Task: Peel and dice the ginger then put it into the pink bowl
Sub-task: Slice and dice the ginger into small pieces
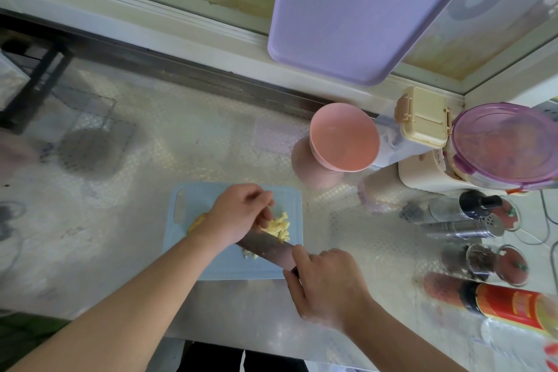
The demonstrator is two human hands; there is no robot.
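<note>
Scooping up the chopped ginger

The right hand (324,287) holds the knife (267,246) in a closed grip, its blade lying flat like a little shovel. The left hand (238,214) curls its fingers to push the diced ginger (279,228) onto it, on the blue board (226,266). The pink bowl (344,137) waits farther back on the tabletop (196,145).

A matt, smooth pale-blue plastic cutting board (229,266) is seen on a tabletop (187,142) covered in glossy, embossed reflective film. The diced ginger (279,228) looks moist and rough-cut against a dull, stained metal knife blade (265,246). A matt pink bowl (344,137) of smooth plastic is flanked by translucent purple lidded plastic (504,142) and polished steel shakers (465,228). A smooth lilac plastic board (362,9) is propped behind.
</note>
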